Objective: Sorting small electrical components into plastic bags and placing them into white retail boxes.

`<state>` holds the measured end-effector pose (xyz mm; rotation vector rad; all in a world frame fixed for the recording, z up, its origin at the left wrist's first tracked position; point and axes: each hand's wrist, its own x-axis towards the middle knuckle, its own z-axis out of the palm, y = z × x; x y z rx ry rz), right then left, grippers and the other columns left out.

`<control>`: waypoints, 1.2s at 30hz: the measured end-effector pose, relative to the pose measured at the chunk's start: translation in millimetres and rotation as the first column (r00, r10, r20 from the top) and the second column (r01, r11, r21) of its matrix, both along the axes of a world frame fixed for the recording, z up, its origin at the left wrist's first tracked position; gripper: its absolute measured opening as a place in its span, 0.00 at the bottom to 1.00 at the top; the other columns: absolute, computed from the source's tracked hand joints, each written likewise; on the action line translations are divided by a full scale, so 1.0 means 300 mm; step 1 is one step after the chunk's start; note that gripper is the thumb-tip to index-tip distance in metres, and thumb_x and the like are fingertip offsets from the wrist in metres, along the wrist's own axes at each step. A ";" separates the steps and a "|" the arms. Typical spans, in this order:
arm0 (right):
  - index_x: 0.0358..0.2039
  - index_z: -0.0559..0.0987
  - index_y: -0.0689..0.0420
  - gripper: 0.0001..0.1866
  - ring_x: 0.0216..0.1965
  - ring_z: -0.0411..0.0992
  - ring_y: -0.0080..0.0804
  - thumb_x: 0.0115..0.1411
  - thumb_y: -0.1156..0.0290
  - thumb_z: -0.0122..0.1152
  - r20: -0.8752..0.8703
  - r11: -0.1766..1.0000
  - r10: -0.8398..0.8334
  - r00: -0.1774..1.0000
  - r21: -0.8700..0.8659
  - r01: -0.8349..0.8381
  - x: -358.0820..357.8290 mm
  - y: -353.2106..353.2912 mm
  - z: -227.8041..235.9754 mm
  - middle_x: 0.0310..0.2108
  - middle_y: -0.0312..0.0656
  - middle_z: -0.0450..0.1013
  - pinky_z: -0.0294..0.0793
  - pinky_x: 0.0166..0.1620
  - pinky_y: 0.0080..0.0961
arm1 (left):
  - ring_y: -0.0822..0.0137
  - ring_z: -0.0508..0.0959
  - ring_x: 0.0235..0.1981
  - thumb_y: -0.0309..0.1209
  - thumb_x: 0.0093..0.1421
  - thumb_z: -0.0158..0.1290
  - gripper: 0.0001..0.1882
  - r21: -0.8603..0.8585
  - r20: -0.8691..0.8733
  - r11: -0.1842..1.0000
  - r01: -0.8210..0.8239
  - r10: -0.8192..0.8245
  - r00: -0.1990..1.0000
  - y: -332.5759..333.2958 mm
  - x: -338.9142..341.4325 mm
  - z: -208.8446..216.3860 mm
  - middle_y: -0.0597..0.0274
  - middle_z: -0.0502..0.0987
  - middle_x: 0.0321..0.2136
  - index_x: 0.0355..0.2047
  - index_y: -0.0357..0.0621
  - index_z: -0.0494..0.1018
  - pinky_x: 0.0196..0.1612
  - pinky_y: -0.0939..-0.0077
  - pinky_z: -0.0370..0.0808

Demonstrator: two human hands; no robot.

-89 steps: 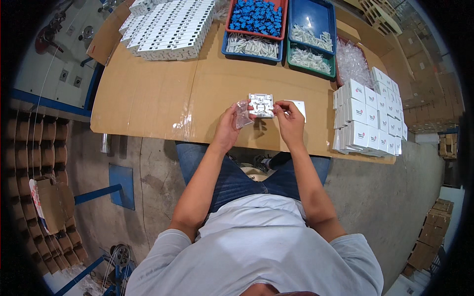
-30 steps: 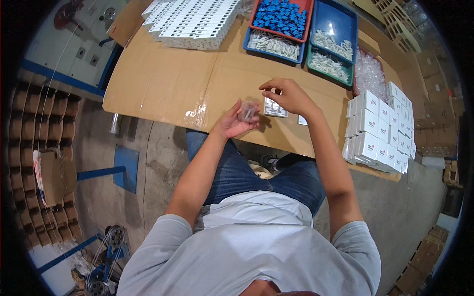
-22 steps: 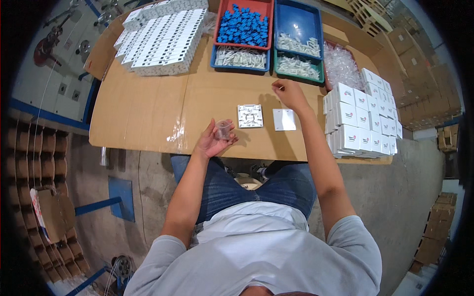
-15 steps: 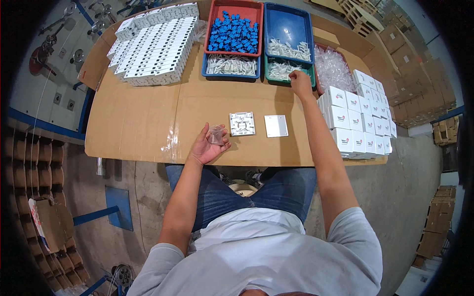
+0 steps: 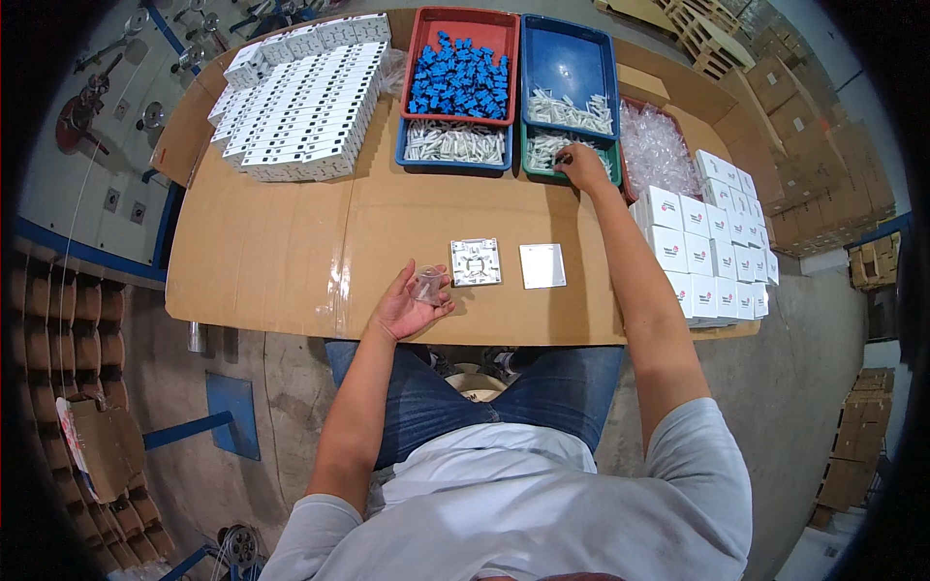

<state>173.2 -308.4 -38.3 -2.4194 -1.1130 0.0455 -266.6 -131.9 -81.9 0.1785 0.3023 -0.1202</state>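
Note:
My left hand [image 5: 412,308] is near the table's front edge, palm up, with its fingers curled round a small clear plastic bag [image 5: 427,284]. Just right of it lies a square white frame with metallic fittings [image 5: 475,262], and beside that a flat white square plate [image 5: 542,266]. At the green tray [image 5: 528,163], my right hand [image 5: 582,166] reaches in with its fingertips pinched among small whitish pieces [image 5: 545,147]. Whatever is between those fingertips is too small to make out.
A red tray [image 5: 412,60] of blue parts rests over a blue tray of white pieces. Another blue tray [image 5: 567,58] overlaps the green one. Clear plastic bags [image 5: 657,145] fill a tray on the right. White boxes [image 5: 697,250] stand right, stacked white units [image 5: 300,102] left.
My right hand has moved slightly left and deeper into the green tray. My left hand keeps the clear plastic bag. The whole table appears slightly lower in view.

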 end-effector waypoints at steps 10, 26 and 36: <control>0.31 0.82 0.58 0.06 0.40 0.78 0.51 0.54 0.70 0.64 0.147 0.983 0.058 0.987 -0.182 -0.031 0.013 -0.003 0.015 0.34 0.51 0.79 0.77 0.42 0.45 | 0.60 0.76 0.38 0.55 0.67 0.50 0.30 -0.005 0.035 1.000 0.011 -0.011 0.999 0.001 0.000 -0.008 0.54 0.79 0.43 0.55 0.43 0.72 0.55 0.52 0.71; 0.31 0.84 0.56 0.06 0.46 0.75 0.51 0.55 0.69 0.62 0.151 0.982 -0.068 0.986 -0.163 0.092 0.013 -0.036 0.045 0.46 0.48 0.71 0.75 0.50 0.44 | 0.60 0.76 0.38 0.55 0.67 0.50 0.30 0.008 0.037 1.000 0.027 -0.027 0.999 0.004 -0.001 0.004 0.55 0.78 0.44 0.56 0.44 0.72 0.55 0.53 0.72; 0.31 0.84 0.53 0.06 0.42 0.76 0.51 0.54 0.66 0.66 0.183 0.975 -0.224 0.957 0.038 0.220 -0.030 -0.036 0.029 0.45 0.47 0.71 0.76 0.45 0.44 | 0.61 0.77 0.38 0.58 0.66 0.49 0.35 0.008 0.057 0.999 0.044 -0.044 0.997 -0.001 0.001 0.013 0.57 0.80 0.43 0.60 0.43 0.69 0.56 0.54 0.72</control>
